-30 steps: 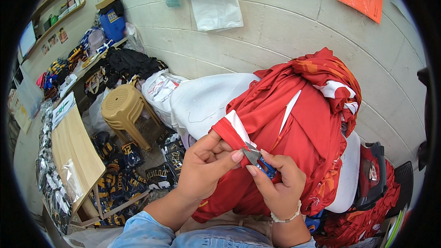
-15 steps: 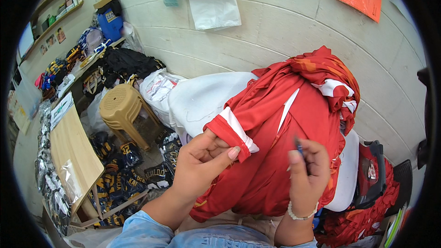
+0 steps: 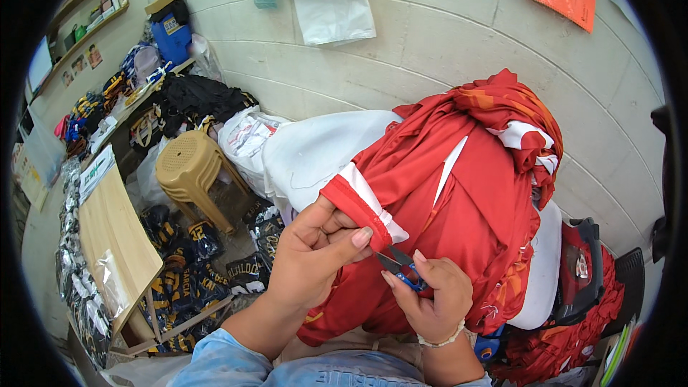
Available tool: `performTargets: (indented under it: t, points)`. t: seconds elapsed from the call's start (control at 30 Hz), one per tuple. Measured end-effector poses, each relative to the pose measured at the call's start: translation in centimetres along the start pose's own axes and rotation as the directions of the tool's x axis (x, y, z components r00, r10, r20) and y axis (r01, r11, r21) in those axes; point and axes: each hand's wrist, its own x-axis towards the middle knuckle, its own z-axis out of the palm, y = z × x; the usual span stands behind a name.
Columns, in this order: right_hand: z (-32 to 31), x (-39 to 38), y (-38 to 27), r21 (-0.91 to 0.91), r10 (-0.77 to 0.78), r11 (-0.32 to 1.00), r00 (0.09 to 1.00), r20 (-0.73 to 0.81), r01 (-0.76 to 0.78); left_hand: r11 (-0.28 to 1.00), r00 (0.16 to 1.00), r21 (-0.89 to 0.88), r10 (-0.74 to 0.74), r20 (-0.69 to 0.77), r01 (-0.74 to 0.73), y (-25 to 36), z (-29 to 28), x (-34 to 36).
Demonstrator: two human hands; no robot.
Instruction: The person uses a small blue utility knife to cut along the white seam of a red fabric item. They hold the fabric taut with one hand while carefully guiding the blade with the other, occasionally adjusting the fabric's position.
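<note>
Now the right hand [image 3: 438, 299], clenching scissors [image 3: 405, 273], is back beside the red hem [image 3: 352, 206] the left hand [image 3: 307, 266] pinches.

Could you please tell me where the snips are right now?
In the head view, the snips are just right of centre in the lower half, held in the right hand, close by the red cloth that the left hand pinches.

A mottled light-blue top [image 3: 344, 373] is worn, lettered in front; a pale beaded bracelet [image 3: 445, 342] is fitted at the right hand [image 3: 438, 297].
</note>
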Motion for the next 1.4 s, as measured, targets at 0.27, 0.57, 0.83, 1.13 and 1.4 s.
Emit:
performTargets:
  t: [0.27, 0.57, 0.83, 1.13, 1.4]
  points:
    - [0.7, 0.6, -0.2, -0.023, -0.043, 0.999, 0.997, -0.065, 0.041, 1.0, 1.0, -0.001, 0.008, 0.003, -0.008, 0.0, 0.1, -0.2]
    - [0.6, 0.5, -0.1, 0.057, 0.026, 0.998, 0.989, -0.142, -0.018, 0.998, 0.998, 0.059, 0.041, -0.04, -0.039, -0.4, 0.1, -0.2]
    - [0.0, 1.1, -0.6, -0.01, -0.027, 1.0, 0.999, -0.04, 0.026, 0.972, 0.988, 0.178, 0.144, 0.05, -0.15, -0.8, -0.1, -0.4]
    - [-0.1, 1.2, -0.5, -0.033, -0.068, 0.997, 0.997, -0.045, 0.066, 0.913, 0.977, 0.357, 0.213, -0.004, -0.197, -1.0, 0.4, -1.0]
    - [-0.1, 1.1, -0.3, -0.083, -0.087, 0.993, 0.996, -0.03, 0.085, 0.789, 0.951, 0.551, 0.309, 0.027, -0.273, -1.2, 0.1, -1.2]
